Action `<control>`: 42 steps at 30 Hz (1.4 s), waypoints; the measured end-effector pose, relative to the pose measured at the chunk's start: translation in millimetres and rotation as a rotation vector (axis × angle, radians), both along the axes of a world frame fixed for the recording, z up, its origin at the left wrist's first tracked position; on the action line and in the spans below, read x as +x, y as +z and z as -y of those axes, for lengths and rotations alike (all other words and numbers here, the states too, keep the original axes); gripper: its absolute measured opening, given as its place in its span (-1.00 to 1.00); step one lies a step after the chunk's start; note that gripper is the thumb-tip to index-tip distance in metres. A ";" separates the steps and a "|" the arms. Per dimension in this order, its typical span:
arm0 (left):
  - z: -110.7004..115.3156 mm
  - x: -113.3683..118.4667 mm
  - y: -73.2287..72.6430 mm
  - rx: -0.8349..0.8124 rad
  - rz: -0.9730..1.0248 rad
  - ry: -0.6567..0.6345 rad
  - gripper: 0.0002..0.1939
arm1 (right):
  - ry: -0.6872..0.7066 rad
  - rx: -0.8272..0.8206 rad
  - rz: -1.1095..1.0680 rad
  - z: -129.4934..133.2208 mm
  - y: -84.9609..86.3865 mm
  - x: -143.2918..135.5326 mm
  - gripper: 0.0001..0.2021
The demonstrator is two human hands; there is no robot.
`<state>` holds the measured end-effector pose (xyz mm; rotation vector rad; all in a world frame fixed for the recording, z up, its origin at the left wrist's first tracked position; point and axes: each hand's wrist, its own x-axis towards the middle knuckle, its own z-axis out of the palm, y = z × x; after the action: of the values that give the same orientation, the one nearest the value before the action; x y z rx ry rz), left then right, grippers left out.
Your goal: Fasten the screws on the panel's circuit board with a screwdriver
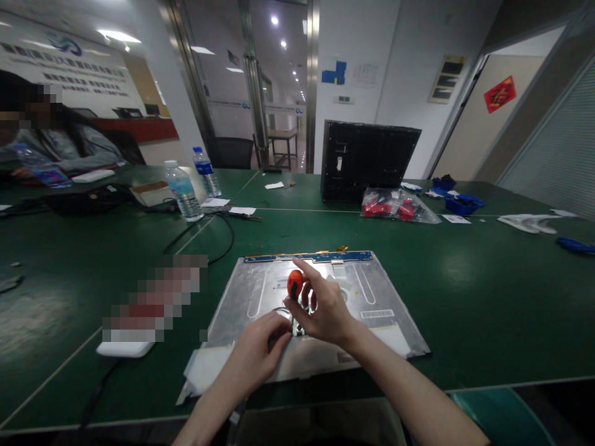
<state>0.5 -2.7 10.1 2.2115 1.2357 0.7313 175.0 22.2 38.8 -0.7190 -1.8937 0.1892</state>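
Observation:
A flat silvery metal panel point(260, 291) lies on the green table, with a blue circuit strip point(357, 255) along its far edge. Over the panel's middle, a screwdriver with an orange and black handle point(294, 284) stands nearly upright at a small green board point(298, 329). My right hand point(325, 306) has its thumb and some fingers around the screwdriver, the index finger stretched out above. My left hand point(263, 344) is closed beside the small board, fingertips at its left edge; what they pinch is too small to make out.
Left of the panel are a white-ended device point(127, 347) and a black cable point(232, 238). Bottles point(183, 189) stand farther back. A black monitor point(367, 158) and a bag of red items point(397, 207) are beyond the panel. A person point(83, 145) sits at far left.

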 end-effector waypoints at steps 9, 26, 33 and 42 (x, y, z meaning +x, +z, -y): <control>0.4 0.4 -2.1 0.022 0.002 0.006 -0.86 | -0.054 -0.011 0.049 -4.0 -3.0 2.8 -0.45; 0.5 -0.1 -1.5 0.025 0.003 0.005 -0.85 | -0.022 0.019 0.005 -6.1 -5.2 1.4 -0.47; -0.9 -1.0 -4.7 0.017 -0.003 -0.012 -0.86 | -0.007 0.023 0.031 -2.0 -1.9 0.6 -0.41; -1.5 -2.3 -8.0 0.028 -0.002 -0.004 -0.86 | -0.059 0.019 0.030 -4.4 -3.4 2.0 -0.48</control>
<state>-1.9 -1.3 2.1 2.2374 1.2285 0.7496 176.9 26.6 35.4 -0.7669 -1.8980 0.1235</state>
